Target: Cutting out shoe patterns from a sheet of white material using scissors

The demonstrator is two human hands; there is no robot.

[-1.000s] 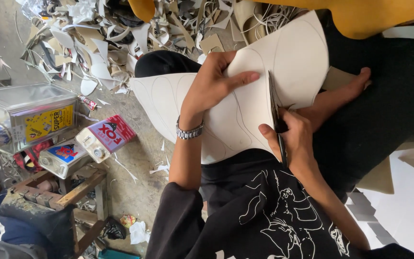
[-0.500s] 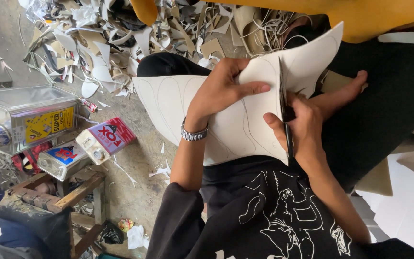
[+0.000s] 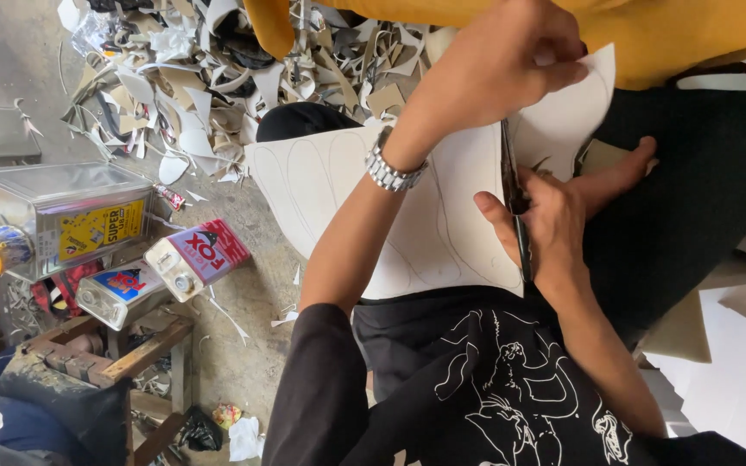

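Note:
A large white sheet [image 3: 330,181] with curved pencil outlines lies across my lap. My left hand [image 3: 494,69], with a metal watch [image 3: 388,168] on the wrist, grips the sheet's far edge and holds it up. My right hand [image 3: 554,224] holds dark scissors [image 3: 511,185], and the blades sit in a cut that runs through the sheet's right part. A narrower strip of the sheet [image 3: 567,112] stands to the right of the blades. I wear a black shirt with a white drawing [image 3: 511,397].
A heap of white and tan offcuts [image 3: 218,60] covers the floor ahead. At the left stand a big square metal tin [image 3: 62,216], two smaller rectangular tins [image 3: 200,255], and a rough wooden stool [image 3: 144,345]. Yellow material [image 3: 692,30] hangs at the top. A bare foot [image 3: 623,168] rests by the sheet.
My left hand has moved farther up the sheet to its far edge. The scissors have travelled further along the cut, and the view has drawn closer.

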